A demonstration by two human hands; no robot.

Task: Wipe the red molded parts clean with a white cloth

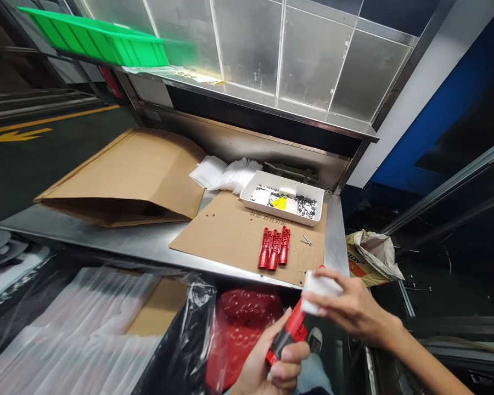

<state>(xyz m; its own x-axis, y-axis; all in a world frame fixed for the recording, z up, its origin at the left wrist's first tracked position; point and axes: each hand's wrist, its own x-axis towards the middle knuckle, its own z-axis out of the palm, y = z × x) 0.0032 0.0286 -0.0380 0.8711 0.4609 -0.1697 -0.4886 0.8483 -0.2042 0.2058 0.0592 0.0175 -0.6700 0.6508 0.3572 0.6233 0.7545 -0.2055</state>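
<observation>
- Nearest, low in view, the left hand (271,362) wraps its fingers around the lower end of a red plastic part (290,332), thumb pressed on top, holding it tilted up to the right.
- Just above, the right hand (354,307) pinches a small white bag (321,285) over the part's upper tip (fingers curled, wrist bent inward).
- To go well, the bag's mouth probably needs holding open and lined up with the part.
- Farther, three red parts (274,248) lie side by side on a cardboard sheet (230,233).
- Beyond, a white tray (282,204) of small dark screws.
</observation>
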